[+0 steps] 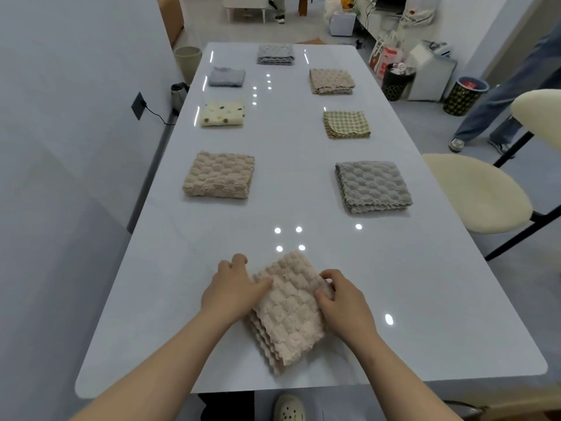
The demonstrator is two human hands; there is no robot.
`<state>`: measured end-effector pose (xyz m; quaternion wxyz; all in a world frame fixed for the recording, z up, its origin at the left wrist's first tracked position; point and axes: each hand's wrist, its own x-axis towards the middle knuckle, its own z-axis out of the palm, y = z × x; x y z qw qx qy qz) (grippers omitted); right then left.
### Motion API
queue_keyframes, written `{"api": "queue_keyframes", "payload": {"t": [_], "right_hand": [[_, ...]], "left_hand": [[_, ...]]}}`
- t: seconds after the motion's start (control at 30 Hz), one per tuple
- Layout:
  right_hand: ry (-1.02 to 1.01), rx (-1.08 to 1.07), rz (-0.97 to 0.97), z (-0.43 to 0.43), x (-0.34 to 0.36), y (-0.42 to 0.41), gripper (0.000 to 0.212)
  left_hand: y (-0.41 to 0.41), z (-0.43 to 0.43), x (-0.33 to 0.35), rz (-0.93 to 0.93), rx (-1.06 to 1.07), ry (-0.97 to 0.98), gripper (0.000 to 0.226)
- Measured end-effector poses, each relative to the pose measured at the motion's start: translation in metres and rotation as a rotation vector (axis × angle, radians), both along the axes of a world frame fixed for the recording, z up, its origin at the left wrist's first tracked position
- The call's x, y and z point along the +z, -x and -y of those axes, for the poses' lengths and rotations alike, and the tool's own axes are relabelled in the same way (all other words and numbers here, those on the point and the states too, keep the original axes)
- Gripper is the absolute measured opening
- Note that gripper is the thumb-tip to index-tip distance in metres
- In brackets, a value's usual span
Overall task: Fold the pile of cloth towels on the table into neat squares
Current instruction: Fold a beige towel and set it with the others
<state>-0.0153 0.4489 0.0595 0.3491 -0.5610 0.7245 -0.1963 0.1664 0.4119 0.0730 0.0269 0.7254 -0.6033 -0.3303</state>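
Both my forearms are bare up to the frame's edge — no sleeves, watch or rings showing on my left hand (235,288) or right hand (344,300). At six o'clock, a cream perforated clog (290,408) — beside it, dark trousers (226,405).

Beige bubble-textured towel (291,311), glossy white table (425,299), green checked towel (346,124), polka-dot cream towel (223,113)

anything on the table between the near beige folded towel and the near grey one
Nothing: in the head view the table is bare between the beige towel and the grey towel, apart from light reflections.
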Motion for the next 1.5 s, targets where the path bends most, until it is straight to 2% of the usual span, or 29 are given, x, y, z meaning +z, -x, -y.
{"api": "queue_keyframes", "payload": {"t": [0.13, 0.27, 0.37, 0.47, 0.53, 0.6, 0.77, 0.93, 1.13, 1.27, 1.5], "right_hand": [[0.041, -0.148, 0.071, 0.005, -0.004, 0.0, 0.017], [0.08, -0.249, 0.179, 0.008, -0.005, -0.003, 0.017], [0.084, -0.249, 0.232, 0.009, -0.002, -0.005, 0.02], [0.106, -0.23, 0.272, 0.008, 0.0, -0.005, 0.015], [0.125, -0.193, 0.259, 0.008, 0.001, -0.005, 0.012], [0.145, -0.138, 0.214, 0.011, -0.002, -0.005, 0.018], [0.172, -0.034, 0.149, 0.023, -0.003, -0.004, 0.02], [0.168, 0.049, 0.13, 0.035, -0.003, -0.007, 0.032], [0.153, 0.048, 0.099, 0.041, -0.009, -0.005, 0.041], [0.12, 0.031, 0.06, 0.041, -0.012, -0.004, 0.045], [0.095, -0.019, 0.073, 0.034, -0.015, -0.002, 0.052]], "left_hand": [[-0.006, -0.006, 0.0, -0.013, 0.028, -0.074, 0.071], [0.0, 0.002, 0.004, -0.329, 0.19, -0.115, 0.065], [0.006, 0.008, 0.003, -0.453, 0.223, -0.015, 0.058], [0.01, 0.012, 0.001, -0.489, 0.258, 0.108, 0.036], [0.012, 0.014, -0.001, -0.463, 0.211, 0.137, 0.022], [0.012, 0.016, -0.004, -0.419, 0.126, 0.146, 0.016], [0.012, 0.026, -0.009, -0.368, -0.023, 0.181, 0.042], [0.01, 0.041, -0.01, -0.304, -0.098, 0.151, 0.06], [0.012, 0.05, -0.009, -0.189, -0.199, 0.06, 0.073], [0.012, 0.05, -0.013, -0.13, -0.214, 0.05, 0.075], [0.008, 0.041, -0.016, -0.062, -0.073, 0.136, 0.065]]}}
